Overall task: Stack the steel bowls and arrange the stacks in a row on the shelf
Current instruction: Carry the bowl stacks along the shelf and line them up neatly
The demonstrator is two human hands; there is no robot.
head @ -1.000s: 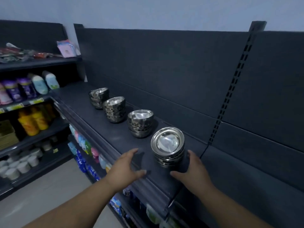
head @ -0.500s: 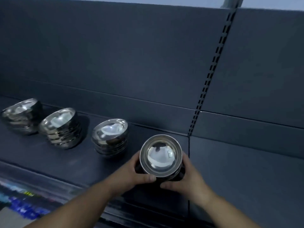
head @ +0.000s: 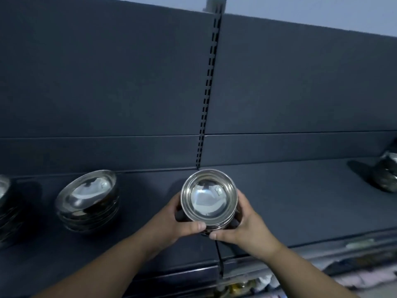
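The shelf (head: 300,201) surface to the right of the held stack (head: 209,198) is open as far as the right-edge stack (head: 386,175). On the left, a narrower gap separates it from the left stack (head: 87,203). The back panel (head: 107,82) closes the far side. The near side is open.

A stack of steel bowls (head: 209,200) sits on the shelf (head: 300,201), in front of the slotted upright (head: 209,93), gripped between the left hand (head: 171,222) and right hand (head: 249,226). A second stack (head: 87,201) stands to its left, a third stack (head: 4,203) at the far left edge, and a fourth stack (head: 386,175) far right.
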